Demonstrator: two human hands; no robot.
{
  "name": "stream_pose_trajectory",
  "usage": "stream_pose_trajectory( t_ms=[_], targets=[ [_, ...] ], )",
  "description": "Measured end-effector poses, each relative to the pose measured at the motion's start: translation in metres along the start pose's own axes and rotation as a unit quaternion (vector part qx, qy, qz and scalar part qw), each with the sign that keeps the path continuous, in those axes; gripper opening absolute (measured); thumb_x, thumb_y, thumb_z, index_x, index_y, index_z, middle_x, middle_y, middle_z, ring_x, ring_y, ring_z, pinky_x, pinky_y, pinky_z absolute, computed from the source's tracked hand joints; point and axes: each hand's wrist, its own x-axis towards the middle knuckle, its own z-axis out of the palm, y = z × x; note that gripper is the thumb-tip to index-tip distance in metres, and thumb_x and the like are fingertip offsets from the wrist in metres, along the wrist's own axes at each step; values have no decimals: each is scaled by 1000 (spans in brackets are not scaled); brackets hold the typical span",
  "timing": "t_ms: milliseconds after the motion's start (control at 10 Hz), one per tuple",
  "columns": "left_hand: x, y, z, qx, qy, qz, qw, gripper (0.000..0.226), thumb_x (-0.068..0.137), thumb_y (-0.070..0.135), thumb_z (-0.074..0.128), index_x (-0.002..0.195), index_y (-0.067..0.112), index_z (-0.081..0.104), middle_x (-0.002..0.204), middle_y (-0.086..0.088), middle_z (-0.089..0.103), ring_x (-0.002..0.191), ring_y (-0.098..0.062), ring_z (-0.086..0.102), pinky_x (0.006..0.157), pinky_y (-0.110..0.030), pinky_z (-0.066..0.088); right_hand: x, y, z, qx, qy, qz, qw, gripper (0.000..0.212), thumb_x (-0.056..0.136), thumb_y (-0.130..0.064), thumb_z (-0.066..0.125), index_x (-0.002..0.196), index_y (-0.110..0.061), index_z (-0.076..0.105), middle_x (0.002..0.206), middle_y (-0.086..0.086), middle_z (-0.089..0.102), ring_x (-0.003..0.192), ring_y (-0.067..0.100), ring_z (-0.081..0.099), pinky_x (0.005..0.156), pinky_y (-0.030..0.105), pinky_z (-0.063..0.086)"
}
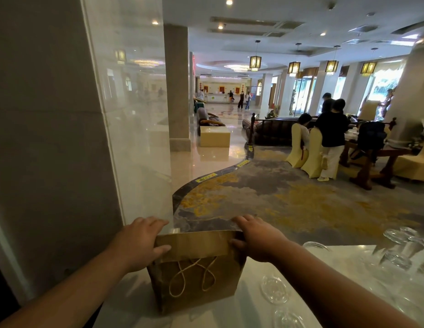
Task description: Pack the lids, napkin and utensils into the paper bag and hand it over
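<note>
A brown paper bag (196, 275) stands upright on the white counter (329, 259), its top folded over toward me and its twine handles hanging down the near face. My left hand (140, 240) grips the folded top at its left corner, thumb on the near side. My right hand (256, 237) grips the right corner the same way. The bag's contents are hidden; no lids, napkin or utensils show.
Clear glass dishes (273, 288) and upturned glasses (400, 235) lie on the counter to the right of the bag. A marble pillar (47, 138) stands close on the left. Beyond the counter is a carpeted hall with people at a table (381, 152).
</note>
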Motion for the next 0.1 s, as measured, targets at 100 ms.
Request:
stream_pose_trajectory(
  t_ms=[100],
  targets=[
    [-4,8,-11,5,-5,4,1000,84,92,73,47,161,40,14,172,5,17,154,-23,24,122,-45,29,-5,-5,-9,-3,23,-11,1000,81,93,-66,53,159,-40,13,164,-3,30,149,26,30,117,46,35]
  ],
)
